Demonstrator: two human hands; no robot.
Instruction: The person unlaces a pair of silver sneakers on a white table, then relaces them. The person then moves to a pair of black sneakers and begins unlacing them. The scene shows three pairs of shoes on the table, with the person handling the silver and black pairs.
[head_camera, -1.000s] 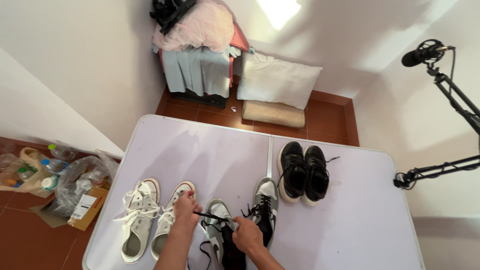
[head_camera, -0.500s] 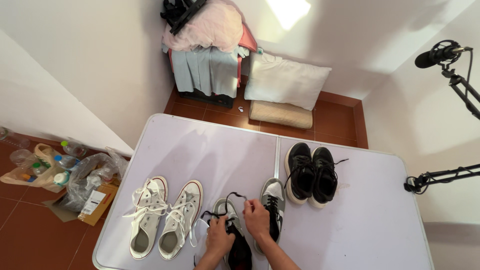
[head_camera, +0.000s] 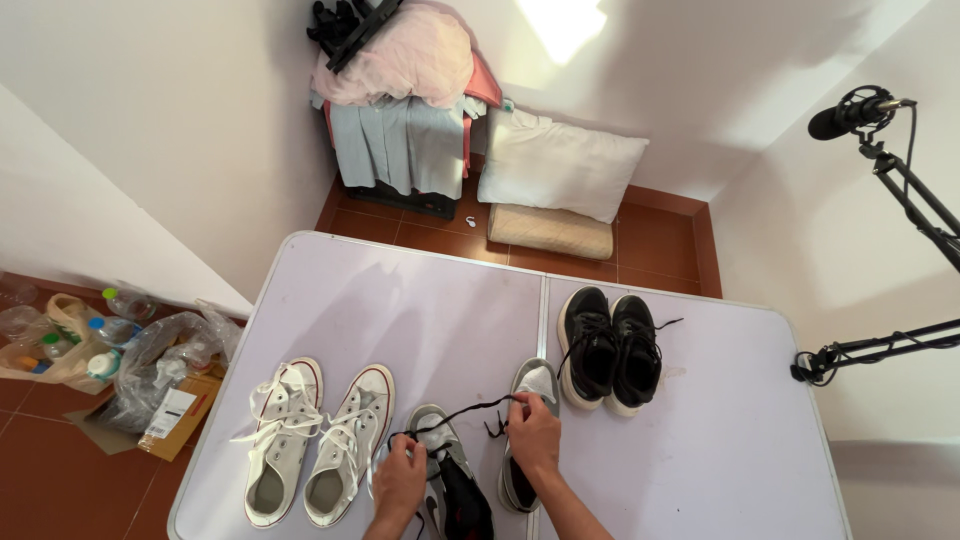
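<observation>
A grey and black sneaker (head_camera: 452, 478) lies at the table's near edge, its black lace (head_camera: 462, 412) stretched between my hands. My left hand (head_camera: 402, 478) pinches one end of the lace over the shoe's toe. My right hand (head_camera: 535, 436) holds the other end, raised over the matching sneaker (head_camera: 530, 385) just to the right. A pair of white high-top sneakers (head_camera: 308, 438) sits to the left of my left hand. A pair of black sneakers (head_camera: 608, 348) stands beyond my right hand.
The shoes rest on a pale folding table (head_camera: 400, 300). On the floor to the left lie plastic bags with bottles (head_camera: 110, 350) and cardboard. Behind the table are a white pillow (head_camera: 558, 165) and clothes piled on a rack (head_camera: 400, 90). A microphone on a boom arm (head_camera: 880, 150) stands at right.
My hands moved apart, pulling the black lace taut between them. The left hand dropped lower over the grey sneaker; the right shifted right over the second sneaker.
</observation>
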